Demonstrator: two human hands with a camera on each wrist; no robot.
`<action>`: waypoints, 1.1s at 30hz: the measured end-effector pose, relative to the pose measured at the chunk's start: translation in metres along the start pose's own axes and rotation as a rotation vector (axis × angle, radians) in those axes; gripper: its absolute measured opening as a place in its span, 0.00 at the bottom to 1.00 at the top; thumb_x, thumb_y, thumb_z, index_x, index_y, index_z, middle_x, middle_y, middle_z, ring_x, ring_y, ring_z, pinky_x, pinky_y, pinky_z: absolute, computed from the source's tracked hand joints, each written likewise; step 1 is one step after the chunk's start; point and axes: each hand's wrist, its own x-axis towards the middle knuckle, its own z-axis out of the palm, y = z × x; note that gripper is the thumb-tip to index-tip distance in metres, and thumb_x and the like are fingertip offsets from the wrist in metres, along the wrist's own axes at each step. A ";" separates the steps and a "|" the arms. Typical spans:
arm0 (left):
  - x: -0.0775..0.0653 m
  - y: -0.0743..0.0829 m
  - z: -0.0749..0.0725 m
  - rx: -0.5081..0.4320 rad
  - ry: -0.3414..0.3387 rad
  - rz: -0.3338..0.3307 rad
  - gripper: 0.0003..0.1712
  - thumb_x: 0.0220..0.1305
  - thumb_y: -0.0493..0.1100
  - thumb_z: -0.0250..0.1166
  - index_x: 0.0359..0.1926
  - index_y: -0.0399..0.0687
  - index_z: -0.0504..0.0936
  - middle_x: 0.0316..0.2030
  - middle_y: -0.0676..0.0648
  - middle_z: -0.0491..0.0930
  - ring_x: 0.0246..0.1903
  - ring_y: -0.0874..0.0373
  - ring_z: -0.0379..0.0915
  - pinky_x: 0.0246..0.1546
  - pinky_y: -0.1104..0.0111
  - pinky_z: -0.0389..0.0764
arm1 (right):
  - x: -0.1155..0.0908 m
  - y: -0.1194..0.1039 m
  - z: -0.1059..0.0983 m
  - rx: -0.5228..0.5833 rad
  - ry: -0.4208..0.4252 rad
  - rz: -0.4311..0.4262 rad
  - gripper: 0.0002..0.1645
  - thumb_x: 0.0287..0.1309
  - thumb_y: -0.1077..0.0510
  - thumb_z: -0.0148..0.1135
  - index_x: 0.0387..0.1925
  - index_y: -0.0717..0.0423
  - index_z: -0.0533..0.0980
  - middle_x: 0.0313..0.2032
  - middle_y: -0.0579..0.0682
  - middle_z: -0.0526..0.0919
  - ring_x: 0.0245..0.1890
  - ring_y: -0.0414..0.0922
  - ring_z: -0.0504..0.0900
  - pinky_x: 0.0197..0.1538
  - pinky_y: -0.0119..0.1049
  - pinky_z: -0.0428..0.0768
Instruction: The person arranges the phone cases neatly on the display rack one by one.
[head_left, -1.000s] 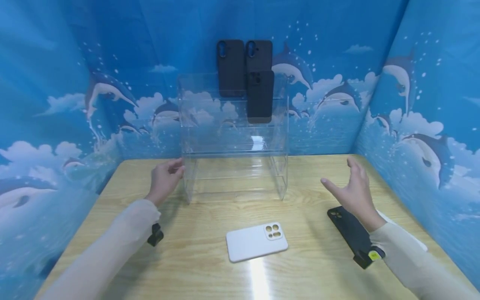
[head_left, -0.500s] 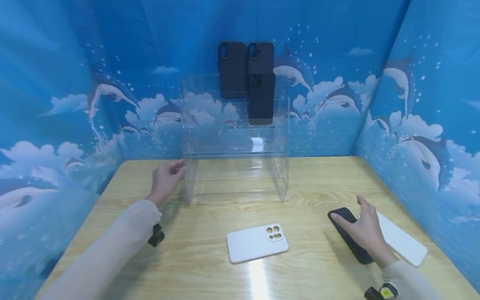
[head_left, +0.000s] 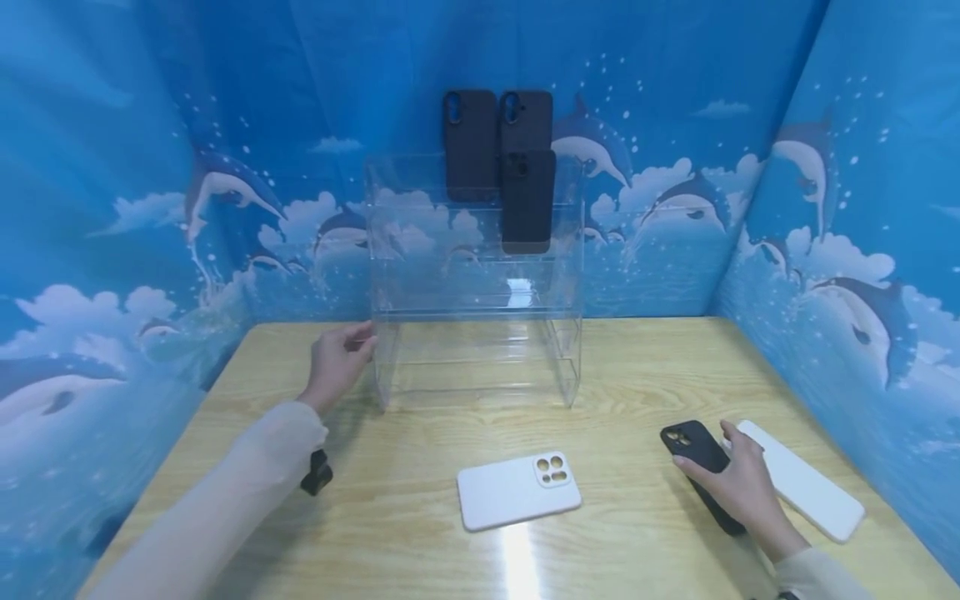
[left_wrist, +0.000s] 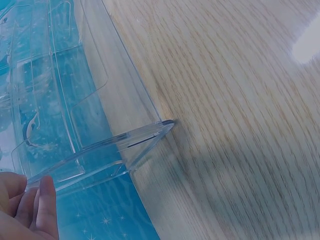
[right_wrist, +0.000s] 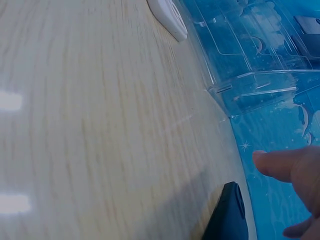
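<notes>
My left hand (head_left: 337, 362) pinches the left side panel of a clear stepped display stand (head_left: 382, 367) between thumb and fingertips; the left wrist view shows the panel's edge running in between them. At the right of the table, my right hand (head_left: 742, 492) reaches over a black phone case (head_left: 692, 442) with thumb and fingers spread. Its thumb lies over the case's near side in the head view, and the hand covers part of the case. The right wrist view shows a gap between the thumb (right_wrist: 275, 165) and the case's corner (right_wrist: 231, 210).
A white phone case (head_left: 498, 493) lies at the front middle of the table. Another white case (head_left: 810, 487) lies right of my right hand. Three black cases stand on the stand's upper tiers, one (head_left: 528, 200) in front of another (head_left: 528, 121) and one (head_left: 471, 146) beside them.
My right hand has come down and toward the front, onto the black case at the right. The left hand stays at the stand. The whole view has shifted slightly.
</notes>
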 end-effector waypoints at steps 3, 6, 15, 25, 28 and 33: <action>0.001 0.000 0.000 0.007 0.002 -0.002 0.23 0.69 0.41 0.59 0.63 0.40 0.73 0.56 0.39 0.77 0.49 0.46 0.79 0.45 0.60 0.85 | 0.001 0.002 0.003 -0.007 0.008 -0.001 0.64 0.53 0.40 0.68 0.67 0.80 0.45 0.60 0.84 0.55 0.60 0.78 0.53 0.59 0.74 0.57; 0.001 -0.001 0.000 0.006 0.000 -0.002 0.23 0.69 0.40 0.59 0.63 0.41 0.73 0.57 0.39 0.77 0.49 0.46 0.79 0.45 0.60 0.85 | 0.001 0.004 0.006 -0.014 0.006 -0.004 0.62 0.52 0.43 0.70 0.66 0.81 0.47 0.59 0.84 0.56 0.59 0.78 0.55 0.60 0.73 0.57; 0.001 -0.004 -0.002 -0.001 -0.008 0.001 0.23 0.69 0.40 0.59 0.63 0.40 0.72 0.57 0.39 0.76 0.50 0.46 0.78 0.45 0.61 0.85 | 0.004 0.009 0.010 -0.057 -0.040 0.013 0.61 0.52 0.42 0.69 0.66 0.81 0.48 0.59 0.84 0.56 0.55 0.78 0.59 0.55 0.72 0.65; 0.003 -0.003 -0.001 -0.011 -0.010 -0.011 0.23 0.69 0.41 0.59 0.63 0.42 0.73 0.58 0.41 0.76 0.51 0.48 0.78 0.46 0.63 0.84 | 0.006 0.013 0.014 -0.097 0.032 -0.035 0.54 0.48 0.49 0.72 0.63 0.80 0.55 0.56 0.83 0.62 0.52 0.75 0.63 0.51 0.65 0.65; 0.002 -0.001 -0.001 -0.013 -0.016 -0.008 0.23 0.69 0.41 0.58 0.63 0.42 0.72 0.58 0.40 0.76 0.51 0.47 0.78 0.46 0.63 0.85 | 0.007 0.013 0.014 -0.099 0.027 -0.022 0.54 0.48 0.49 0.71 0.63 0.80 0.56 0.56 0.83 0.61 0.53 0.75 0.63 0.51 0.64 0.65; 0.000 -0.001 -0.002 -0.026 -0.028 -0.011 0.23 0.69 0.41 0.58 0.63 0.42 0.72 0.58 0.40 0.76 0.51 0.47 0.77 0.46 0.63 0.85 | 0.009 0.009 0.015 -0.097 0.016 0.016 0.55 0.46 0.51 0.72 0.63 0.81 0.54 0.56 0.84 0.61 0.53 0.76 0.62 0.52 0.67 0.66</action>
